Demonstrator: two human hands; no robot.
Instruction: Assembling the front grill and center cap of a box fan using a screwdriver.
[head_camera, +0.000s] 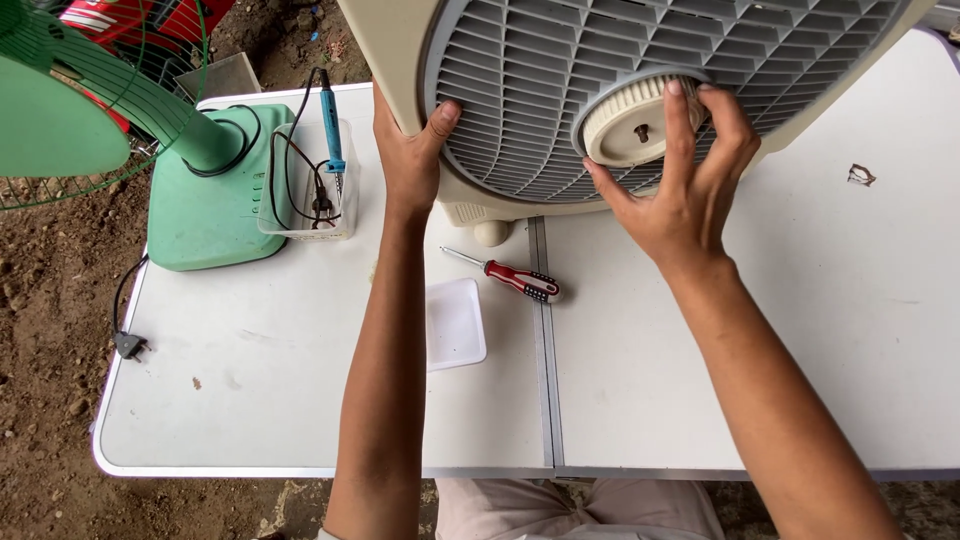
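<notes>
- On the white folding table (700, 400), far edge: box fan (520, 90), beige housing with grey louvred grille, standing tilted toward the person, one round foot touching the tabletop.
- Left hand (412, 150): clamped on the fan's lower left corner, thumb on the grille face, remaining fingers hidden behind the housing.
- Right hand (680, 180): fingers spread around the cream ribbed knob (635, 125) at the grille's centre, fingertips pinching its rim; a small screw or stud shows in the knob's middle.
- Handling, judged: fan looks bulky yet fairly light, a hollow plastic shell; housing stiff at corners and edges, grille slats thin and likely to flex or crack under pressure. Best hold at the solid frame, as the left hand has it. Knob ribbing should give a sure grip for turning.
- Near items: red-and-black handled screwdriver (515, 280) lying just before the fan; shallow white tray (455, 322) beside it.
- Left end of table: green stand fan (200, 190), its base on the tabletop, black cord and plug (128, 345) trailing off the edge; clear tub (305, 195) holding a blue soldering iron (330, 125) and cables.
- Ground: bare brown earth around the table.
</notes>
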